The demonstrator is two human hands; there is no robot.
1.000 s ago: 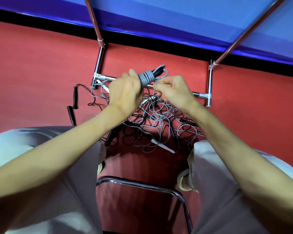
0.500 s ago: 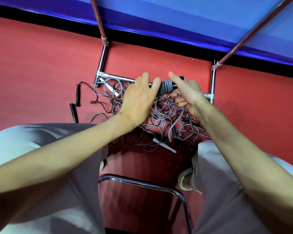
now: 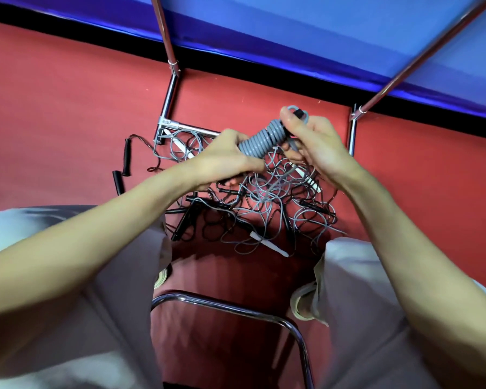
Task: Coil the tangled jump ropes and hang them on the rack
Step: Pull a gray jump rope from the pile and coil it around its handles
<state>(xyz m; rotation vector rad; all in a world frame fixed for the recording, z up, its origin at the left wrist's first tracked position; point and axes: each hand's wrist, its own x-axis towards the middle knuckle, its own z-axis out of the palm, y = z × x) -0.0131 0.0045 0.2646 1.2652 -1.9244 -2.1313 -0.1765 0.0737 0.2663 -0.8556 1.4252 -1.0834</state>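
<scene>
Head view: left hand (image 3: pixel 225 160) and right hand (image 3: pixel 317 141) both gripping tightly coiled grey jump rope bundle (image 3: pixel 260 140) above tangled grey and black rope pile (image 3: pixel 264 203).

Light fell bright and even; glare streaked the chrome rack (image 3: pixel 171 91), shadow pooled under the knees, and wide-angle edges bowed.

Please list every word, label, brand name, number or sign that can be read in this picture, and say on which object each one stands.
None: no readable text shows anywhere in the head view.
Coiled grey rope, held by the left hand and right hand: no writing.
Black handles on the floor: no visible marking.
White handle in the tangle: plain as far as it shows.
Metal rack and chair frame: no label seen.
</scene>
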